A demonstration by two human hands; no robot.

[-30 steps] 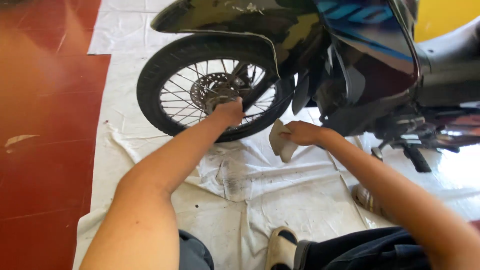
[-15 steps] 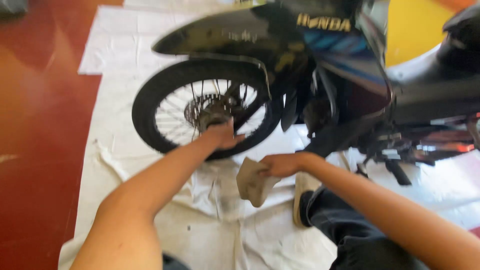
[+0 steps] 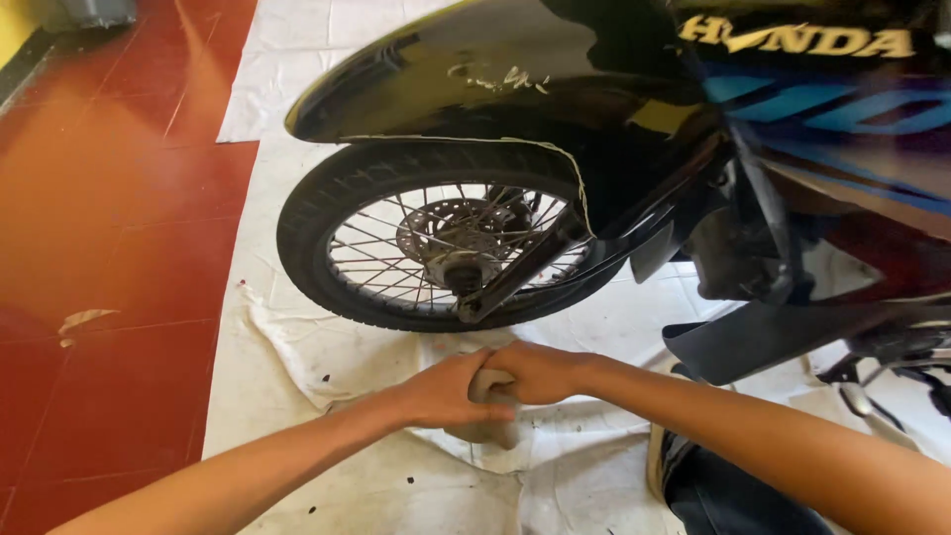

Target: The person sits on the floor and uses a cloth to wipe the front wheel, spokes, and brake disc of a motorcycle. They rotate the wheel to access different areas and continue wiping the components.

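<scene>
Left hand (image 3: 444, 388) and right hand (image 3: 535, 372) meet below the front wheel (image 3: 436, 238), both curled shut around 1 beige cloth (image 3: 487, 428). The cloth hangs from the 2 fists just above the white floor sheet (image 3: 297, 376), near the tyre's lowest edge but apart from it. Black mudguard (image 3: 436, 89) overhangs the wheel. Red tile floor (image 3: 119, 248) borders the sheet at left; open sheet lies between hands and tyre.

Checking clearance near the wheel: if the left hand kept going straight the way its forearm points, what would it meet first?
The left hand points right and slightly up, so it first meets the right hand, already touching it around the beige cloth.
</scene>
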